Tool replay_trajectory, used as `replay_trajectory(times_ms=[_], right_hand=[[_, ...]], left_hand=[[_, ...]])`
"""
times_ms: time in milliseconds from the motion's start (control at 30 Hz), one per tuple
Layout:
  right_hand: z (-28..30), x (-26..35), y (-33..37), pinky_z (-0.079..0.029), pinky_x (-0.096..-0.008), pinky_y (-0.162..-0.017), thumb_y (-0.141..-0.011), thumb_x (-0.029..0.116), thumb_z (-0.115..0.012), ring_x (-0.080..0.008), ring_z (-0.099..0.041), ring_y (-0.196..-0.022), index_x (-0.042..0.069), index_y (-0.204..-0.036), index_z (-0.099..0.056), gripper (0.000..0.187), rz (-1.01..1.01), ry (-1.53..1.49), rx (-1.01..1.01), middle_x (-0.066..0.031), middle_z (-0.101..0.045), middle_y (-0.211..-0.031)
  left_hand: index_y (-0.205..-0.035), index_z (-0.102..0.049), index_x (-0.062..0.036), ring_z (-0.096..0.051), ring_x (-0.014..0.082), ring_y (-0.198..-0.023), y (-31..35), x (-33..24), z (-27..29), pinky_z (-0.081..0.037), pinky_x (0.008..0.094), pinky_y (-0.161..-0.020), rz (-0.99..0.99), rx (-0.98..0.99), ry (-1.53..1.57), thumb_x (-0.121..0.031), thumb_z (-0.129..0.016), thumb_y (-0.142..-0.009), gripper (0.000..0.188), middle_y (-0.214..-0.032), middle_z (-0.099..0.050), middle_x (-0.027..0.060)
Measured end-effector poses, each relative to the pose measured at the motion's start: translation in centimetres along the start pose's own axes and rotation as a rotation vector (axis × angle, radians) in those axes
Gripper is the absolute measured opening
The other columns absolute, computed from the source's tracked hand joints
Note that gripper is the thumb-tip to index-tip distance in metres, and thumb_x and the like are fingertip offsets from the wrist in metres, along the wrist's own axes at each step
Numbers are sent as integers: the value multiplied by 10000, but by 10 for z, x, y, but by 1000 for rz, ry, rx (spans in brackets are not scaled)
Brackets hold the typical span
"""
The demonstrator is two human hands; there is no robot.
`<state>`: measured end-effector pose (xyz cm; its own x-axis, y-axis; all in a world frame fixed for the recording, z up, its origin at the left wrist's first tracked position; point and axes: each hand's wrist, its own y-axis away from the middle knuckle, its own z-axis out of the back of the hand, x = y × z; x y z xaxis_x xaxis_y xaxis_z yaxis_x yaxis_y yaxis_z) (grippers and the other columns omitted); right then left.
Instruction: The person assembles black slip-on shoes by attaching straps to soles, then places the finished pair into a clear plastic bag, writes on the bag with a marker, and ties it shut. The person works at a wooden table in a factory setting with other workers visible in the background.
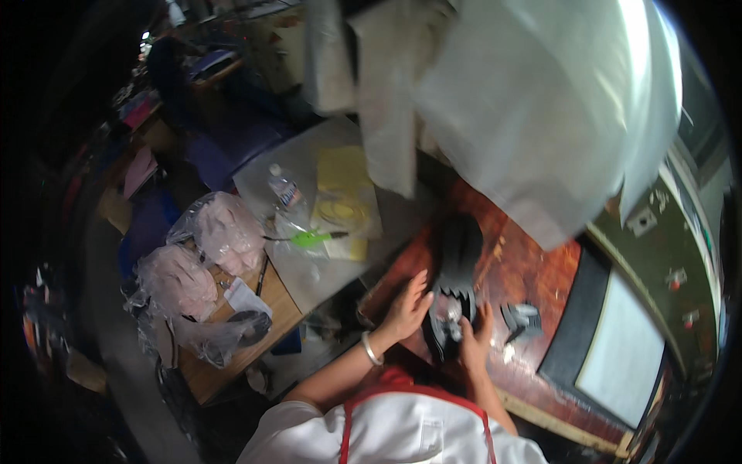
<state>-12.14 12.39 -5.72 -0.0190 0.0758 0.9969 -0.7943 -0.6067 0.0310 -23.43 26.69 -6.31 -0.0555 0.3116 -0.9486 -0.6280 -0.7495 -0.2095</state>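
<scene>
A long black piece shaped like a shoe sole (457,251) lies on the reddish-brown worktop, with a jagged toothed edge partway along it. Something pale and shiny (448,311), too small to name, shows on its near half. My left hand (406,309), with a silver bangle at the wrist, is beside its left edge, fingers stretched out and holding nothing. At the right edge my right hand (477,336) has its thumb over the near half and its fingers along the side. A small grey and black piece (522,321) lies to the right of that hand.
Large translucent plastic sheets (533,100) hang over the far side. On the right are a green machine panel (657,232) and a white-topped board (622,348). Leftward, a table holds bagged pink items (228,232), a plastic bottle (284,187), a bright green tool (311,239) and yellow sheets (340,174).
</scene>
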Motion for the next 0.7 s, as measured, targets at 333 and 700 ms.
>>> replay_trajectory(times_ms=[333,700], right_hand=[[55,24,46,-536,-291,-738,-947,136,-572,-167,-641,-839,7,-970,-632,145,110,-101,-394,-87,-667,-906],[56,49,58,-561,-337,-729,-919,107,-591,-202,-632,-809,-6,-949,-634,124,72,-27,-527,-116,-641,-890]], left_hand=[[-1039,-639,-45,-638,208,-844,-180,-81,149,-500,302,-754,-604,-594,-59,-29,-595,-894,152,-906,-648,97],[-1026,-630,-27,-630,173,-816,-273,-151,161,-506,279,-739,-871,-570,12,-5,-650,-839,189,-913,-642,91]])
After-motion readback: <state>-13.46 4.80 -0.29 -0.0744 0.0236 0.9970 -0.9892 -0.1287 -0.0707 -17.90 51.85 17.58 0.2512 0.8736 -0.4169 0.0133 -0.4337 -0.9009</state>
